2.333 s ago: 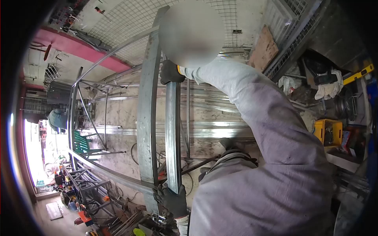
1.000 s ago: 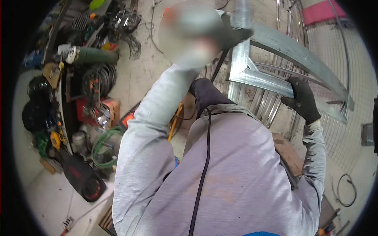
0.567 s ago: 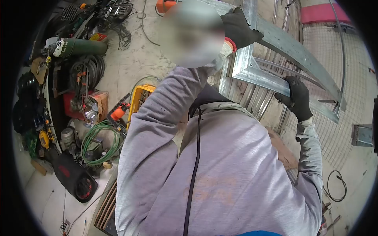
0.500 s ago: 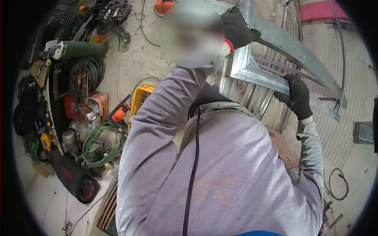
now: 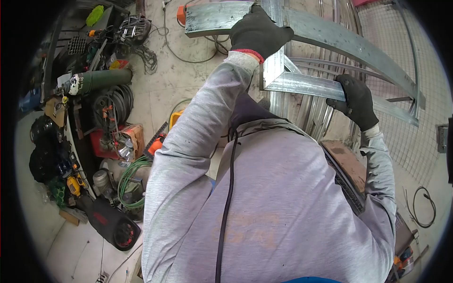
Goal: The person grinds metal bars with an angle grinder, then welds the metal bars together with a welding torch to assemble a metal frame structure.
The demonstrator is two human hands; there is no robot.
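A welded frame of galvanized steel tubes [image 5: 304, 83] reaches from the top middle to the right. My left hand [image 5: 259, 35], in a black glove with a red cuff edge, is closed over its thick upper tube, near where an upright tube crosses. The plain end of that tube sticks out left of the hand. My right hand [image 5: 357, 101], also black-gloved, wraps round the lower tube to the right of the mitred corner. The fingertips show at the tube's lower side; the rest of the grip is hidden.
Shiny metal lengths [image 5: 306, 111] lie beneath the frame, beside wire mesh [image 5: 401, 155]. On the left are a green gas cylinder [image 5: 101, 81], coiled green hose [image 5: 132, 181], a red box [image 5: 106, 141] and a black speaker [image 5: 115, 224]. A cable loop [image 5: 423, 207] lies at right.
The view has shifted slightly. My left hand and the frame's corner appear further left, and the upper tube's end now shows. Both hands keep hold of the frame.
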